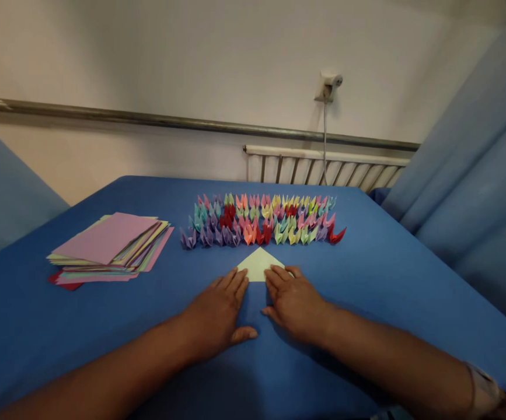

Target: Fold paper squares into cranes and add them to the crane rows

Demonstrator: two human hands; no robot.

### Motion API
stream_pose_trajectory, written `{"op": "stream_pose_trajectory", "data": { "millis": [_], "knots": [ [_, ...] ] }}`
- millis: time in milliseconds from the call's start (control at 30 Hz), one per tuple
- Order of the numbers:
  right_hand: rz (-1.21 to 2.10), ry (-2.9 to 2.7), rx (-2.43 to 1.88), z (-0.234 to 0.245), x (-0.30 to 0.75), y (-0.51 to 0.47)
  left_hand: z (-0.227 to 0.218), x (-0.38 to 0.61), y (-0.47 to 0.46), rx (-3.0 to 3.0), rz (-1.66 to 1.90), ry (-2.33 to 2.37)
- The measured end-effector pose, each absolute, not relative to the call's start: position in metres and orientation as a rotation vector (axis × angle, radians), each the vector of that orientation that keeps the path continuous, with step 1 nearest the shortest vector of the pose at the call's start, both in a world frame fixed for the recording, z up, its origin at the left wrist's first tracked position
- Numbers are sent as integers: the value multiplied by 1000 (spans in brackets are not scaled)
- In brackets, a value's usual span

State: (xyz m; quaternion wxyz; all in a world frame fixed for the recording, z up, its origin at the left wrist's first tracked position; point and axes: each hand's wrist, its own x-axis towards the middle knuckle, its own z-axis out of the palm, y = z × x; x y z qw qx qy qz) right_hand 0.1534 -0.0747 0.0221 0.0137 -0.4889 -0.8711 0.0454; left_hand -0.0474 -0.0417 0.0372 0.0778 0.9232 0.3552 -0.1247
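A pale yellow-green sheet of origami paper (257, 267), folded into a triangle, lies flat on the blue table with its point facing away from me. My left hand (221, 312) rests on its left side, fingers stretched out and thumb spread. On the right side, my right hand (295, 300) presses down with flat fingers, its thumb apart. The triangle's two side corners are hidden under my fingers. Just beyond its tip stand several rows of folded paper cranes (257, 232) in many colours.
A stack of coloured paper sheets (104, 240) lies at the left of the blue table (117, 350). Behind the table are a metal rail (169, 121), a radiator (323, 156) and a wall socket (326, 87) with a plugged-in cord. Blue curtains (475, 175) hang on both sides.
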Motion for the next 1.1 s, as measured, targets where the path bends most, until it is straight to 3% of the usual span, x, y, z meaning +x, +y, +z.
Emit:
{"op": "stream_pose_trajectory", "data": {
  "millis": [300,400,533,767,1100],
  "knots": [
    [74,-2523,-2088,33,171,-68,57,-51,-41,2724,-493,1549],
    [46,-2318,-1992,24,167,-61,47,-49,-36,2840,-146,1506],
    [74,-2342,-1600,6,157,-54,23,-37,-33,2876,254,1073],
    [426,-2539,-1446,-8,150,-50,10,-23,-27,2720,111,910],
    [355,-2390,-1723,-11,153,-50,-2,-43,-9,2738,63,1226]
  ]
}}
